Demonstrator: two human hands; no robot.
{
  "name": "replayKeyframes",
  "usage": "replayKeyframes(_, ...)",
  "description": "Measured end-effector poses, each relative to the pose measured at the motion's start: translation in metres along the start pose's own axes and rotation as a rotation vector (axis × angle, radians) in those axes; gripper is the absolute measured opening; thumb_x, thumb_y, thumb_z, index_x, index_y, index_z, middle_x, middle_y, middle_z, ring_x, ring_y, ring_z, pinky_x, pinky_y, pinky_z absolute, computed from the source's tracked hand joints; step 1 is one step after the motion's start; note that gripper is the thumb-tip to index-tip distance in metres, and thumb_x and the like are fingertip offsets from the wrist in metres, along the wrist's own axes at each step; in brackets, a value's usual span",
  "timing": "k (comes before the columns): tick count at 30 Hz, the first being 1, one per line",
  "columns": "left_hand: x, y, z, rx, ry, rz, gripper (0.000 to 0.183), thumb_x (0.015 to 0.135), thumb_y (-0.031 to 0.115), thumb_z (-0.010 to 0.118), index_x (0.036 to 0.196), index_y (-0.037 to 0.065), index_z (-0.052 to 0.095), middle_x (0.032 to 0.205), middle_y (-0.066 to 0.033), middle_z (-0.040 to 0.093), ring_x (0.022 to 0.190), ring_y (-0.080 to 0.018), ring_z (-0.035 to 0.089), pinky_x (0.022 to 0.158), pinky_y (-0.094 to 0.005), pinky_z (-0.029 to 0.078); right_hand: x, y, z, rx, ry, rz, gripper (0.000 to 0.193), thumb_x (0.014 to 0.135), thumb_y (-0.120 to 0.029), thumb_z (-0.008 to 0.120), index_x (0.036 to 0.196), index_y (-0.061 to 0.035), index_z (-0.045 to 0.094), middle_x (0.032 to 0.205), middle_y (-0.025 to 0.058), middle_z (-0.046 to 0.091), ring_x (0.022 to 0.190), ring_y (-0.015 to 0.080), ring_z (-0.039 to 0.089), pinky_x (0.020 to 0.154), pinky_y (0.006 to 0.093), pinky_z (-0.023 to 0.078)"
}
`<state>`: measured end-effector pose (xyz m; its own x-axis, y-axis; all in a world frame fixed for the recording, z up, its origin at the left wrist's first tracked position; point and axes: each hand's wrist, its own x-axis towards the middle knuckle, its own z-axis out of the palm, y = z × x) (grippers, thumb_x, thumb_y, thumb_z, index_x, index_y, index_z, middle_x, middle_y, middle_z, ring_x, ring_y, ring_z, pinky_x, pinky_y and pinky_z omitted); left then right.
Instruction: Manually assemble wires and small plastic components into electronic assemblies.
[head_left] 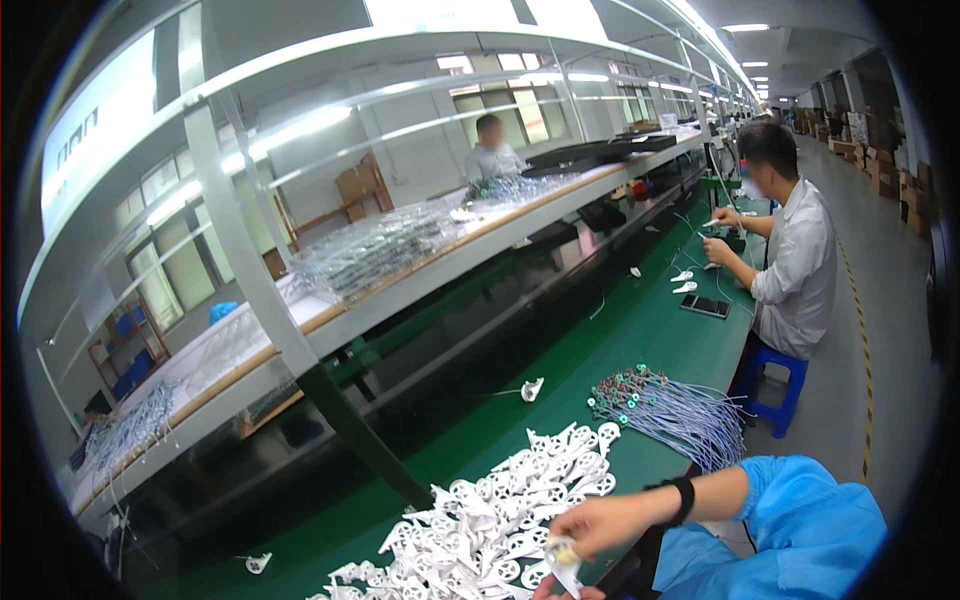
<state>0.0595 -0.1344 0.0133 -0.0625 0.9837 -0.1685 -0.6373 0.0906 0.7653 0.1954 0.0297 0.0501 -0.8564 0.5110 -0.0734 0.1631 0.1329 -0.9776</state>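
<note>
At the far left of the frame, blue plastic bins (pixel 130 376) stand on a brown rack, their contents too small to tell. Right of them, upper left of centre, clear plastic packs (pixel 385 250) with greenish contents too blurred to name lie on the long white shelf (pixel 345 318). Along the bottom centre, a heap of white plastic parts with spoked round ends (pixel 480 525) spreads loose over the green tabletop (pixel 440 400). Just beside its right end, near the bottom edge, a single white plastic piece (pixel 566 577) is between the two hands: the right hand (pixel 597 524) pinches its upper end, while fingers of the left hand (pixel 592 593) meet its lower end; the frame cuts that hand off, so how firmly it grips cannot be told. Right of centre lies a bundle of pale lilac cables (pixel 680 415). At the upper right, brown cardboard boxes (pixel 884 176) line the wall, contents not visible.
</note>
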Motion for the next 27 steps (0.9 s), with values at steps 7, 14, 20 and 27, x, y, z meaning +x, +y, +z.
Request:
replayKeyframes(7,-0.017,0.027,-0.037,-0.034,0.177,0.332,0.030,0.101,0.024,0.036,0.124,0.005,0.038,0.079,-0.0110,0.056,0.055,-0.0166,0.051,0.048,-0.0258,0.041,0.055,-0.077,-0.117,0.489,0.713,-0.188,0.043,0.090,-0.017,0.061,0.126,-0.0018,0.043,0.113,0.0090,0.056,0.090,0.0170,0.063,0.071,0.0292,0.051)
replayKeyframes(14,-0.009,0.017,-0.043,0.144,0.222,0.116,0.010,0.097,0.011,0.048,0.088,0.006,0.048,0.066,-0.0036,0.049,0.052,-0.0095,0.045,0.046,-0.0211,0.035,-0.061,-0.010,-0.072,0.279,0.976,-0.165,0.032,0.088,-0.013,0.062,0.115,-0.0004,0.052,0.091,0.0051,0.062,0.075,0.0117,0.063,0.061,0.0213,0.046)
replayKeyframes(20,0.018,-0.001,-0.017,0.363,0.015,-0.066,0.018,0.096,0.010,0.049,0.079,0.008,0.046,0.056,-0.0014,0.044,0.046,-0.0076,0.041,0.042,-0.0208,0.031,-0.201,0.007,-0.042,0.347,1.577,-0.352,0.016,0.087,-0.006,0.057,0.103,-0.0034,0.055,0.079,0.0024,0.059,0.062,0.0076,0.054,0.055,0.0200,0.043)
replayKeyframes(27,0.039,-0.049,0.044,0.626,-0.058,-0.174,0.028,0.098,0.016,0.046,0.071,0.009,0.042,0.055,-0.0017,0.042,0.044,-0.0083,0.039,0.041,-0.0213,0.029,-0.357,0.115,-0.018,0.446,2.240,-0.339,0.010,0.086,-0.005,0.052,0.096,-0.0069,0.054,0.076,0.0022,0.058,0.058,0.0086,0.053,0.052,0.0228,0.040)
